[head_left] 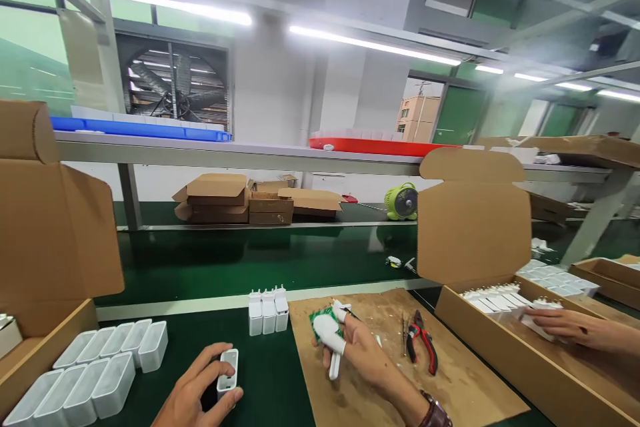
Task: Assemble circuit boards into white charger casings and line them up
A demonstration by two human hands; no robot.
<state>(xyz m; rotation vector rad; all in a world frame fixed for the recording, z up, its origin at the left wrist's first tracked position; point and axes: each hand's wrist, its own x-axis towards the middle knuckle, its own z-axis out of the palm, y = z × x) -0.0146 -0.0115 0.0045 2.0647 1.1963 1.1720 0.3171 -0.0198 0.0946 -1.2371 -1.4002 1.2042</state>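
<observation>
My left hand [200,383] grips a small white plastic housing [228,373] between thumb and fingers, its hollow side facing up over the dark green bench. Over a brown cardboard sheet, my right hand [363,350], with white covers on its thumb and a fingertip, is closed around a green piece [316,317] that looks like a circuit board. The thumb hides most of it. A narrow white part [335,367] sticks out below that hand. Between and beyond my hands stand several white housings with pins [269,311] in a row.
Translucent cups [105,383] line up at left beside an open carton [60,340]. Red-handled pliers [423,343] lie on the brown sheet [380,393]. At right, another person's hand [575,332] reaches into a carton [500,353] of white parts. A shelf [270,155] crosses above.
</observation>
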